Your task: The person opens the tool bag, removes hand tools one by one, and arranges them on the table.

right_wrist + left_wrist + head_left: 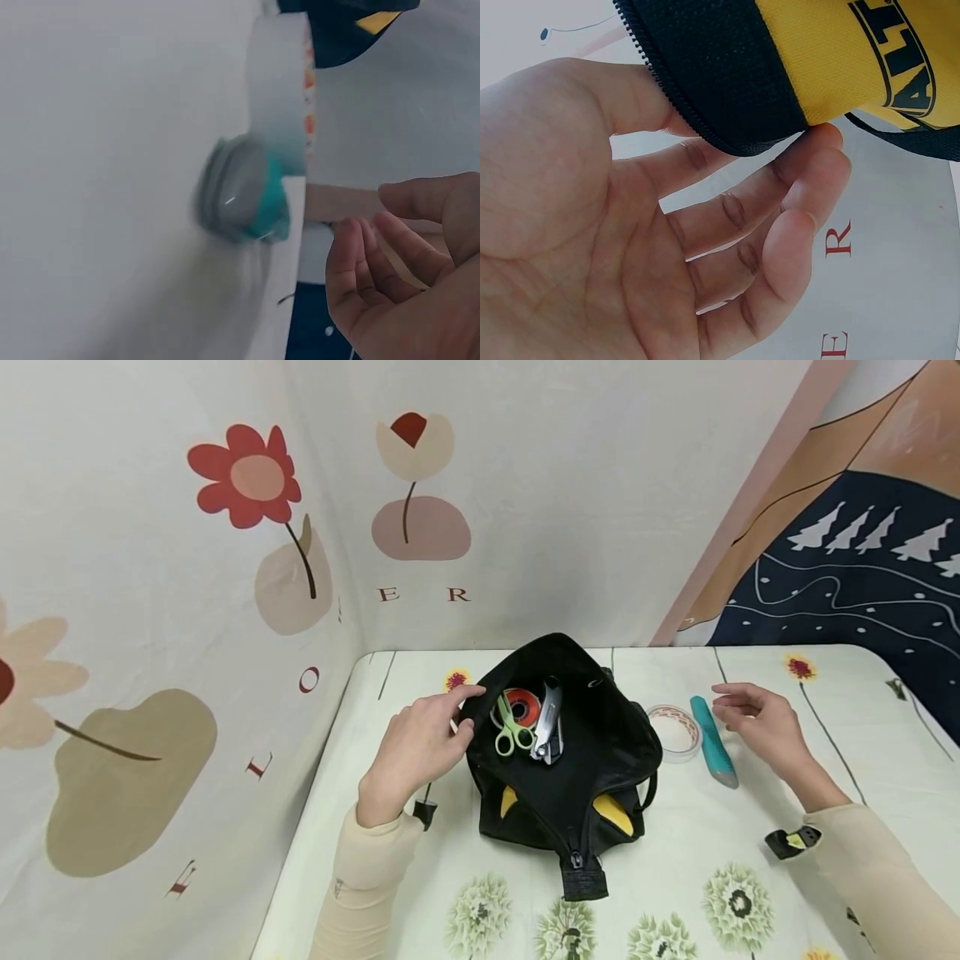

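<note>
A black bag (pixel 555 789) with yellow patches stands unzipped on the table, its mouth spread wide. Green-handled scissors (pixel 513 731), a red tape roll (pixel 531 703) and a silver metal tool (pixel 548 718) lie inside it. My left hand (pixel 420 743) pinches the left side of the bag's rim; the left wrist view has the zipper edge (pixel 656 71) between thumb and fingers. My right hand (pixel 768 731), fingers loosely bent and holding nothing, hovers just right of a teal, grey-ended rod-shaped object (pixel 711 739). A clear tape roll (pixel 677 732) lies between that object and the bag.
A pale flower-print cloth (pixel 480 906) covers the table. Behind it hangs a printed fabric wall (pixel 555 527), with another on the left. A dark patterned cloth (pixel 847 577) is at the back right.
</note>
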A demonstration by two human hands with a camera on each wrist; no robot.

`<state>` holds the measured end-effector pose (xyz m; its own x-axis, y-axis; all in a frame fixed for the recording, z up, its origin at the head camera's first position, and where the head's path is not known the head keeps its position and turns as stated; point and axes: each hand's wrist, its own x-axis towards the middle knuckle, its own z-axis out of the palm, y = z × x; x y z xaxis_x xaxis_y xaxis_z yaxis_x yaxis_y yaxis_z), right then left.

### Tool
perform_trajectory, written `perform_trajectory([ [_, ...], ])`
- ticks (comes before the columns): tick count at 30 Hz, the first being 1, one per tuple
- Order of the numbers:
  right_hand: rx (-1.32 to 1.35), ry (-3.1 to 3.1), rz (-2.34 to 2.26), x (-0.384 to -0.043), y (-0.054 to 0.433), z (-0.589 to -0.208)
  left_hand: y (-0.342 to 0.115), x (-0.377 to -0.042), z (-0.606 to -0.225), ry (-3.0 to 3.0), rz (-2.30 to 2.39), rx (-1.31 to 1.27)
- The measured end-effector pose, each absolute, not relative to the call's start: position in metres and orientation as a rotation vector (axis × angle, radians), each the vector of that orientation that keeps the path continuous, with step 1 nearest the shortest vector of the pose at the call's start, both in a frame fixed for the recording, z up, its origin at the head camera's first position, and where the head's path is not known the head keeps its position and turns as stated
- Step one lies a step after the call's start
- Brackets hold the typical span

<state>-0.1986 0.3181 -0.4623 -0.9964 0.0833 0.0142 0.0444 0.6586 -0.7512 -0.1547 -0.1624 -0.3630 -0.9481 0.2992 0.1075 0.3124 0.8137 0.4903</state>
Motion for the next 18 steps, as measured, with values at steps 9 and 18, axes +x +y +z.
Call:
perform_trajectory([
  [9,-0.003,-2.502,1.778,-0.19,0.291,-0.435,-0.162,-0.155,-0.363,-2.971,-0.808,-0.504],
  [18,0.068,-2.353,1.965,-0.176,0.254,-0.411,-0.161,-0.156,-0.363,-2.973,-0.803,-0.502],
])
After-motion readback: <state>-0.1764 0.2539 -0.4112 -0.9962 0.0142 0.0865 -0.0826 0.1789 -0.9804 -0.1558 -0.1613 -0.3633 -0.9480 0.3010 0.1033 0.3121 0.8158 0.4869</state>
